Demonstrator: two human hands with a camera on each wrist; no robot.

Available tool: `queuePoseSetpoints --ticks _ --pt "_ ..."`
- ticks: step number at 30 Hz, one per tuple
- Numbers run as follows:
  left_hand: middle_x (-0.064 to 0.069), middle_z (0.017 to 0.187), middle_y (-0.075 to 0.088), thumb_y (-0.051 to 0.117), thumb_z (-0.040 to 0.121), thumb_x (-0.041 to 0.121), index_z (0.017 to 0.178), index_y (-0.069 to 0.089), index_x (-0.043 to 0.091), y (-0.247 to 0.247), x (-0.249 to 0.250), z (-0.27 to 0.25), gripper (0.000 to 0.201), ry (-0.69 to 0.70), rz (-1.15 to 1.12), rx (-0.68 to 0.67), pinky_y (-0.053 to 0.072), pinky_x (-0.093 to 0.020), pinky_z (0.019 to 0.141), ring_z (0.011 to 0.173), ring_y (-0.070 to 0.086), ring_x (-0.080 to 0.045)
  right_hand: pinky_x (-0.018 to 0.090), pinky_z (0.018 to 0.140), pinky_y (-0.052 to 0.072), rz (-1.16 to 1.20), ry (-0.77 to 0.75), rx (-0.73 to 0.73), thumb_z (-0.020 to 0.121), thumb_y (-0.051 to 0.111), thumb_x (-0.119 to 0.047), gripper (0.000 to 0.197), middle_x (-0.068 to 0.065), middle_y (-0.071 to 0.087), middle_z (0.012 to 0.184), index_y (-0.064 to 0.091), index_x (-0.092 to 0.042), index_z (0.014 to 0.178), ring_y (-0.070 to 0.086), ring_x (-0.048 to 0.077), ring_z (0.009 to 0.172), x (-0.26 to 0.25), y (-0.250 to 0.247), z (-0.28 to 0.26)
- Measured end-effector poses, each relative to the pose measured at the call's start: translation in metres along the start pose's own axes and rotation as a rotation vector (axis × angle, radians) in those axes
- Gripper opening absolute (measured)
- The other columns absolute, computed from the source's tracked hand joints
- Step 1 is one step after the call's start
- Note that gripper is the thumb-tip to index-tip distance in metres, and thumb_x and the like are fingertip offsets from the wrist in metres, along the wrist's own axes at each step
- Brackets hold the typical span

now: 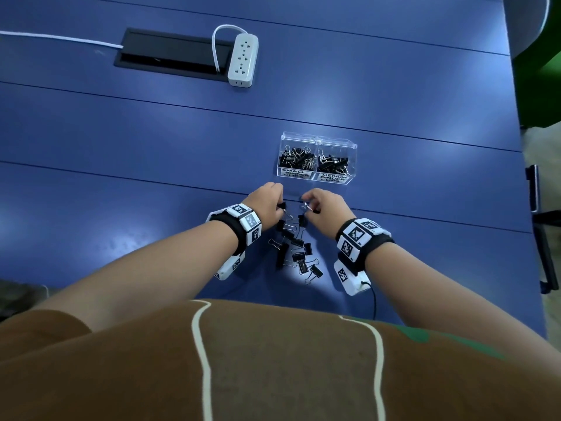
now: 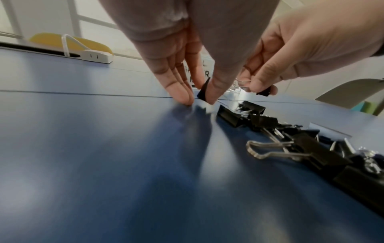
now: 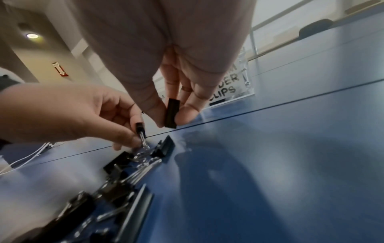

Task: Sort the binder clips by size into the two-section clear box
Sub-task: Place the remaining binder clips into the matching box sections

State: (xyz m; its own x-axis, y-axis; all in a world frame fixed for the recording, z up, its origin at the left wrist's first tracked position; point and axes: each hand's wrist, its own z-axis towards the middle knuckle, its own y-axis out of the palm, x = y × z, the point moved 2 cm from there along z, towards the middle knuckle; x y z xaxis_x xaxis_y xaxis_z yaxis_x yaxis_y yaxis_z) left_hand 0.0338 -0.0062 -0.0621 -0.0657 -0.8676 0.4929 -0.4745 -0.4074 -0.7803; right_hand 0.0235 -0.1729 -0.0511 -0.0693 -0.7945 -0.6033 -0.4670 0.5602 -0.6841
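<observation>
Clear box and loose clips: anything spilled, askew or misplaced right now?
Nothing stands out. The clear box sits upright with clips in both labelled sections. The unsorted clips lie in one pile on the table, and each hand, left hand and right hand, pinches one clip.

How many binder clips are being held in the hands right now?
2. The left hand pinches one small black clip at the pile's far end; the right hand pinches another clip just above the table. More could be hidden inside the palms.
</observation>
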Motion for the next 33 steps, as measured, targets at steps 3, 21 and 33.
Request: queuePoseSetpoints --ticks 3,21,33 --pt "-0.004 0.084 0.049 0.053 0.080 0.006 0.076 0.044 0.014 0.000 -0.002 -0.006 0.013 -0.021 -0.035 0.003 0.050 -0.044 0.077 0.079 0.054 -0.029 0.033 0.093 0.047 -0.126 0.015 -0.099 0.087 0.061 -0.016 0.038 0.008 0.060 0.112 0.055 -0.012 0.124 0.057 0.024 0.100 -0.003 0.011 -0.001" --pt "-0.013 0.110 0.054 0.049 0.091 0.008 0.101 0.058 0.005 0.002 0.009 -0.003 0.013 0.116 0.095 -0.110 0.047 -0.040 0.086 0.097 0.056 -0.031 0.009 0.058 0.042 0.163 0.144 0.223 0.080 0.066 -0.004 0.013 -0.004 0.061 0.075 0.059 -0.014 0.083 0.056 0.005 0.063 0.010 -0.036 0.001" --pt "-0.011 0.110 0.051 0.047 0.088 0.014 0.104 0.057 0.009 0.013 0.005 -0.023 0.019 0.083 0.182 -0.204 0.053 -0.043 0.078 0.083 0.056 -0.032 0.025 0.079 0.042 0.012 0.032 0.397 0.086 0.054 -0.009 0.018 0.006 0.059 0.103 0.060 -0.010 0.102 0.054 0.019 0.085 0.007 -0.087 0.039"
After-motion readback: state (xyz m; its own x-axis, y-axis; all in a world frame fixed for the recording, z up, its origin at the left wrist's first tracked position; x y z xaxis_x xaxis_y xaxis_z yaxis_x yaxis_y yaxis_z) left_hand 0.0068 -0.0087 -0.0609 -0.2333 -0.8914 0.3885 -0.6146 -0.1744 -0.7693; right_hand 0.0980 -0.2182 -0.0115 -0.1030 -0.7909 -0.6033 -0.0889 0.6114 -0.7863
